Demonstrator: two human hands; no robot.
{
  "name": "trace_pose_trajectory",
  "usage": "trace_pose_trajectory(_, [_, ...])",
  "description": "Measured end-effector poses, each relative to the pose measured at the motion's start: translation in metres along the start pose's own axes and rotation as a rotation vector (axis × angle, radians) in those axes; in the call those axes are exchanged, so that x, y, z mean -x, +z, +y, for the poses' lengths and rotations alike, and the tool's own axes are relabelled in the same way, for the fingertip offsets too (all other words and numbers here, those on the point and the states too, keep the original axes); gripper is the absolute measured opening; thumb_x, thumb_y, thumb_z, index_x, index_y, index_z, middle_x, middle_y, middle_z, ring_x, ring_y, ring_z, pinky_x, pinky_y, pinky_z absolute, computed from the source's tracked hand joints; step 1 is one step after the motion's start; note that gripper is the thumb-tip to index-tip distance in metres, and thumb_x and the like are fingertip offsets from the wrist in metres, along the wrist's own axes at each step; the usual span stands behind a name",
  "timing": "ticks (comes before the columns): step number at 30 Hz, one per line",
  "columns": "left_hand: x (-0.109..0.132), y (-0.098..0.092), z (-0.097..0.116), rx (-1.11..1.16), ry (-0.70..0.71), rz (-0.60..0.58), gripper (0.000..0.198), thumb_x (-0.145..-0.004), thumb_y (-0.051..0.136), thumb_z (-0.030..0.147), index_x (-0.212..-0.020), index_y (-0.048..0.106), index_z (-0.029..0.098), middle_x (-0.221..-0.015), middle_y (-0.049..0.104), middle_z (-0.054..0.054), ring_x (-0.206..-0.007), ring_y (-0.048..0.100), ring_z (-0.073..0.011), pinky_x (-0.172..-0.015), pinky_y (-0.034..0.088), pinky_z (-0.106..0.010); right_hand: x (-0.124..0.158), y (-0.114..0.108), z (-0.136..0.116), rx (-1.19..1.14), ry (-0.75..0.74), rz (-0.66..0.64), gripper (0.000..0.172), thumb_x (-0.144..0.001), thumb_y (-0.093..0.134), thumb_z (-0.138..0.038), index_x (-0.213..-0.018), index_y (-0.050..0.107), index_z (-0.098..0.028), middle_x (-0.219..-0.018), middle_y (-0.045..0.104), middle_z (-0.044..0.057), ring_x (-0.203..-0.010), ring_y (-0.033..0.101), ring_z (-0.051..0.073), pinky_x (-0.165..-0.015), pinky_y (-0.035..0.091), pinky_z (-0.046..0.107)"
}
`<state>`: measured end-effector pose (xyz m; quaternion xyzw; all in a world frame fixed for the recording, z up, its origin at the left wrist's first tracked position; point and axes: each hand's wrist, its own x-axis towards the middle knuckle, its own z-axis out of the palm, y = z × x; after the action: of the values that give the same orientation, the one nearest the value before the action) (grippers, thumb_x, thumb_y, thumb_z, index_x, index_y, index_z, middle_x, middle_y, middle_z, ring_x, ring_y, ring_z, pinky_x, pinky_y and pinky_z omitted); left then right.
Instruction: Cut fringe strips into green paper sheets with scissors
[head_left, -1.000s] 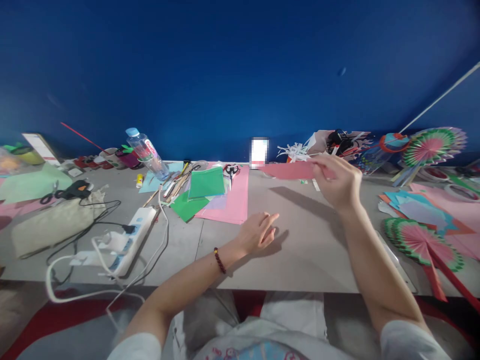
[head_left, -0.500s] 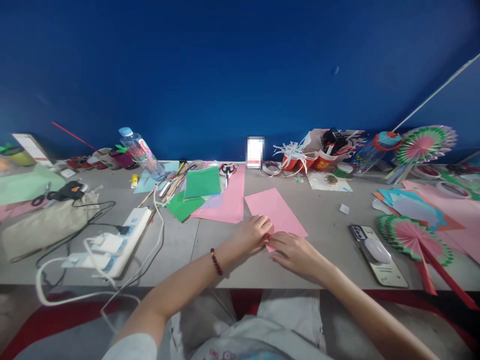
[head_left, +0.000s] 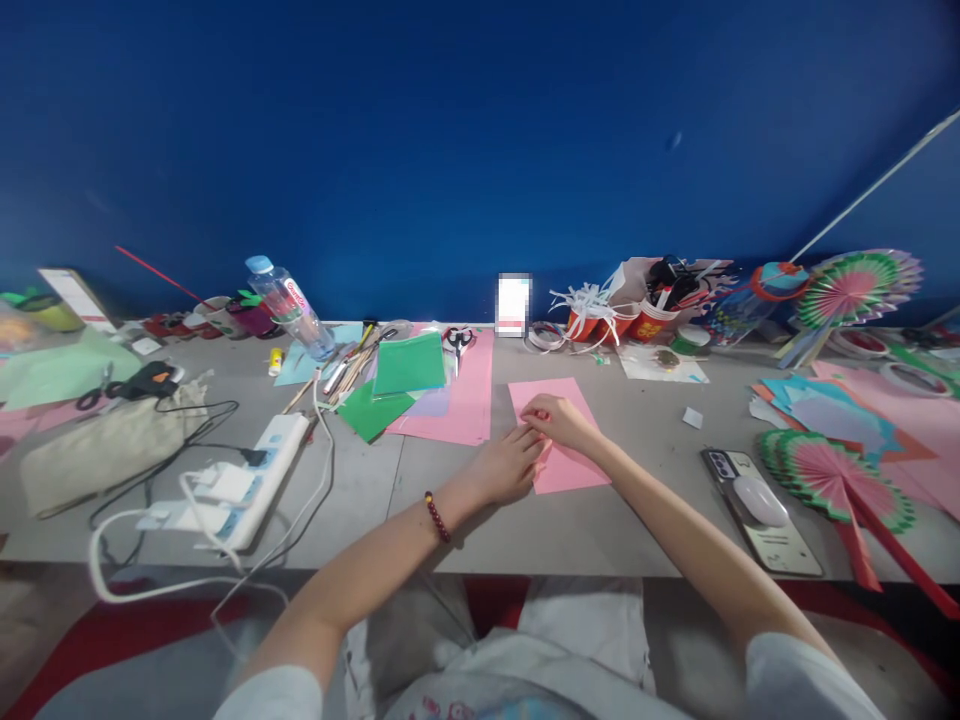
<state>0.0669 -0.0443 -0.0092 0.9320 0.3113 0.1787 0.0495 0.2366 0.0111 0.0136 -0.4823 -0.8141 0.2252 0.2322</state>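
Observation:
A pink sheet of paper (head_left: 574,470) lies on the grey table in front of me, partly covered by my hands. My left hand (head_left: 511,465), with a dark red bead bracelet on its wrist, is at the sheet's left edge, fingers closed on it. Reaching across the sheet, my right hand (head_left: 559,420) pinches that same edge a little farther away. The fingertips of both hands nearly meet, and the paper right under them is hidden.
Green and pink sheets (head_left: 469,420) and scissors (head_left: 457,342) lie to the left. Beyond them stand a bottle (head_left: 292,305) and a power strip (head_left: 270,470). A phone (head_left: 780,545) with a mouse (head_left: 760,500) on it and a paper fan (head_left: 832,475) lie right. Filled cups (head_left: 652,322) stand behind.
My right hand has moved away from me, from the sheet's near corner to farther up its left edge. The pink sheet has turned straighter. My left hand has shifted slightly nearer.

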Motion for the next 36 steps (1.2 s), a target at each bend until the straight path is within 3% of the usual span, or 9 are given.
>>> trace_pose_trajectory(4, [0.0, -0.001, 0.004, -0.086, -0.036, 0.005, 0.043, -0.089, 0.048, 0.031, -0.128, 0.047, 0.012, -0.13, 0.054, -0.013, -0.123, 0.046, -0.0262, -0.1, 0.041, -0.04, -0.006, 0.007, 0.007, 0.087, -0.085, 0.005, 0.016, -0.082, 0.058, -0.015, -0.079, 0.073, -0.02, -0.092, 0.071, 0.006, -0.095, 0.061, 0.022, -0.082, 0.047, 0.033])
trace_pose_trajectory(11, [0.001, 0.002, 0.019, -0.271, -0.107, 0.064, 0.015, -0.087, 0.049, 0.016, -0.091, 0.062, 0.01, -0.09, 0.064, -0.014, -0.089, 0.059, -0.024, -0.08, 0.046, -0.038, 0.002, 0.01, 0.012, 0.158, -0.172, -0.004, 0.015, -0.083, 0.062, -0.018, -0.086, 0.076, -0.023, -0.094, 0.069, 0.007, -0.093, 0.059, 0.021, -0.08, 0.047, 0.033])
trace_pose_trajectory(18, [0.002, 0.004, 0.016, -0.251, -0.106, -0.027, 0.015, -0.085, 0.05, 0.01, -0.089, 0.064, 0.01, -0.092, 0.065, -0.014, -0.087, 0.06, -0.0231, -0.071, 0.046, -0.035, 0.007, 0.016, 0.01, 0.198, -0.186, 0.068, 0.016, -0.084, 0.062, -0.019, -0.087, 0.076, -0.024, -0.096, 0.068, 0.007, -0.092, 0.058, 0.021, -0.078, 0.048, 0.033])
trace_pose_trajectory(25, [0.002, 0.005, 0.015, -0.247, -0.088, 0.012, 0.011, -0.084, 0.052, 0.011, -0.081, 0.062, 0.012, -0.083, 0.062, -0.012, -0.082, 0.059, -0.0228, -0.069, 0.044, -0.036, 0.004, 0.021, 0.007, 0.228, -0.166, 0.104, 0.019, -0.086, 0.059, -0.018, -0.087, 0.076, -0.025, -0.092, 0.066, 0.007, -0.088, 0.056, 0.02, -0.077, 0.047, 0.032])
trace_pose_trajectory(36, [0.003, 0.008, 0.013, -0.271, -0.08, -0.021, 0.014, -0.084, 0.048, 0.009, -0.083, 0.062, 0.012, -0.083, 0.059, -0.012, -0.08, 0.056, -0.0226, -0.067, 0.042, -0.036, -0.015, 0.021, 0.012, 0.223, -0.106, 0.132, 0.016, -0.085, 0.06, -0.021, -0.086, 0.076, -0.024, -0.09, 0.064, 0.007, -0.087, 0.055, 0.02, -0.073, 0.047, 0.03])
